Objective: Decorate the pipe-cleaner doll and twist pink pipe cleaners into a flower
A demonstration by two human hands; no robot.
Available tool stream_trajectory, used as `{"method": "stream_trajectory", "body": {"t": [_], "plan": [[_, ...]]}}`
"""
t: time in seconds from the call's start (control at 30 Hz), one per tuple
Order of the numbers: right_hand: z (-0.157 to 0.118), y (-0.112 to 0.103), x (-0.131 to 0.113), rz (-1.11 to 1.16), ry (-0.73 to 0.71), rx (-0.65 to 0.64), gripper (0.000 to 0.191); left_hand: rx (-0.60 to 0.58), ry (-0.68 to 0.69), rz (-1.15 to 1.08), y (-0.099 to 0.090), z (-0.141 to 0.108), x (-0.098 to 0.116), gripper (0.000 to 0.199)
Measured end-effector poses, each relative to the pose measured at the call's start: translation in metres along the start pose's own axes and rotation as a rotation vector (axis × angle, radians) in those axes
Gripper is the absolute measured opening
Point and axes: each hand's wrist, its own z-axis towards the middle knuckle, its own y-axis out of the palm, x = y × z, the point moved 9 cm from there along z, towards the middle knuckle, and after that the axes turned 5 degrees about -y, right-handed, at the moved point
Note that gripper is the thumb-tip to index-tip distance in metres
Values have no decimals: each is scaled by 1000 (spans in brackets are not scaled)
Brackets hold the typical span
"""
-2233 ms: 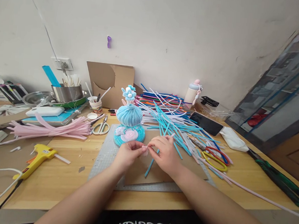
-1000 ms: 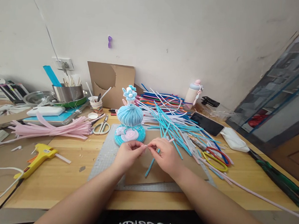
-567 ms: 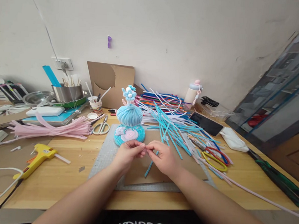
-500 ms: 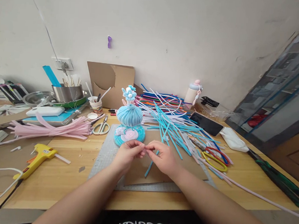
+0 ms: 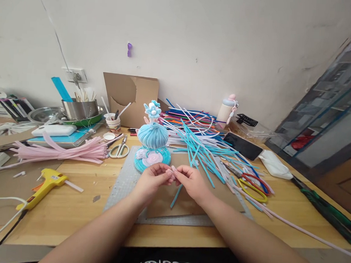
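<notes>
Both hands are just in front of the blue pleated ornament (image 5: 153, 135), above a cardboard sheet (image 5: 188, 209). L. hand (image 5: 153, 179): thumb and index pinch a small pale-pink piece (image 5: 173, 169), prob. chenille stem, mostly hidden. R. hand (image 5: 192, 182): thumb and index pinch same piece from opp. side; other fingers curled, detail unclear. Change vs. approx. half a sec. ago: pale tip now shows betw. fingertips; suggests grip adjusted, shaping incomplete. Blue chenille stems (image 5: 194, 142) lie right of ornament; scissors (image 5: 121, 146), left.
</notes>
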Motion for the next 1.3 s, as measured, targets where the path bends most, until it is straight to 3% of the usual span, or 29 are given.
{"method": "stream_trajectory", "body": {"t": [0.27, 0.6, 0.87, 1.13, 1.3], "plan": [[-4, 10, 9, 155, 111, -168, 30, -88, -75, -44, 0, 2, -1, 25], [-8, 14, 10, 221, 157, -220, 24, -67, 101, 249, 0, -1, 22, 19], [-9, 16, 13, 175, 172, -234, 24, -70, 38, 225, -2, 0, 14, 21], [-2, 1, 8, 183, 76, -120, 28, -43, 2, 4, -3, 3, 10, 30], [1, -8, 0, 16, -19, -21, 32, -74, -15, 71, 0, 2, 8, 29]]}}
